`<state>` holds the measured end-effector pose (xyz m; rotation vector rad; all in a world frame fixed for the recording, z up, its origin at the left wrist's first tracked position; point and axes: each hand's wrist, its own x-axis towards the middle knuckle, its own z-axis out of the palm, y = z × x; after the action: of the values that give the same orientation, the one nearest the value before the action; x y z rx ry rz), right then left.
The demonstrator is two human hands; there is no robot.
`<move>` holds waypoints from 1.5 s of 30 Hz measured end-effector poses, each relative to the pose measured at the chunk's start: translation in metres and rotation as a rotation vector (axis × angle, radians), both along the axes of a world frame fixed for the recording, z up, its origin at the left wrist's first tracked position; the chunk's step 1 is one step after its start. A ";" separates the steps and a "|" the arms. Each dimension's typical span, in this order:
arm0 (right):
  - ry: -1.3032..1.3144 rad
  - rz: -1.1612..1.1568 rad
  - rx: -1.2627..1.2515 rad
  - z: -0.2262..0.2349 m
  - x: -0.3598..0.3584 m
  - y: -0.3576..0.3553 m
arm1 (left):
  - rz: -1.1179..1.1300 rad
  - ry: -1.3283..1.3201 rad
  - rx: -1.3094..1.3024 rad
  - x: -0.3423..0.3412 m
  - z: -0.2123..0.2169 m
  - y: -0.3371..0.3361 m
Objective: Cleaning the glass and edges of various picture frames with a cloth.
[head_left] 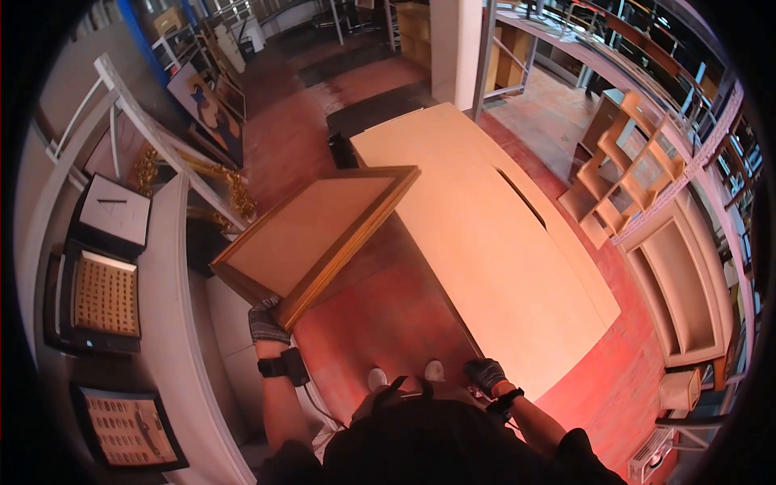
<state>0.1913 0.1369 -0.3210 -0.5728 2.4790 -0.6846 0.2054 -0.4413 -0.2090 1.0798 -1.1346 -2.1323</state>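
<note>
My left hand (267,322), in a grey knit glove, is closed on the near corner of a large picture frame (311,230). The frame has brown wooden edges with a gilt strip and a plain tan panel. It tilts, with its far right corner over the edge of a pale wood table (477,234). At the table's near left corner is my right hand (485,374), in a dark glove. Its fingers are curled round something small that I cannot make out.
Beside me on the left, framed displays (105,295) line a shelf behind a white rail (182,323). A painting (206,109) leans farther off. Stepped wooden shelves (626,166) and a pale cabinet (679,283) stand right of the table. Red floor (364,323) shows between.
</note>
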 end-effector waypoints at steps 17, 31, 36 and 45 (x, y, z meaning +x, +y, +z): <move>-0.866 -1.332 -1.551 0.038 -0.079 0.080 | -0.876 0.214 0.178 -0.100 -0.009 0.158; -0.557 -1.799 -1.169 -0.033 0.065 0.052 | -1.613 -0.306 0.293 -0.186 -0.197 0.186; -0.335 -1.883 -0.552 -0.004 0.062 0.043 | -1.868 -0.403 0.053 -0.189 -0.214 0.193; -0.100 -2.018 -0.211 -0.028 0.091 0.071 | -1.419 -0.356 0.018 -0.292 -0.229 0.252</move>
<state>0.2821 0.2078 -0.3489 2.1140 2.0432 -1.4166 -0.0867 -0.1893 -0.4375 0.6625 -2.5761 -2.9234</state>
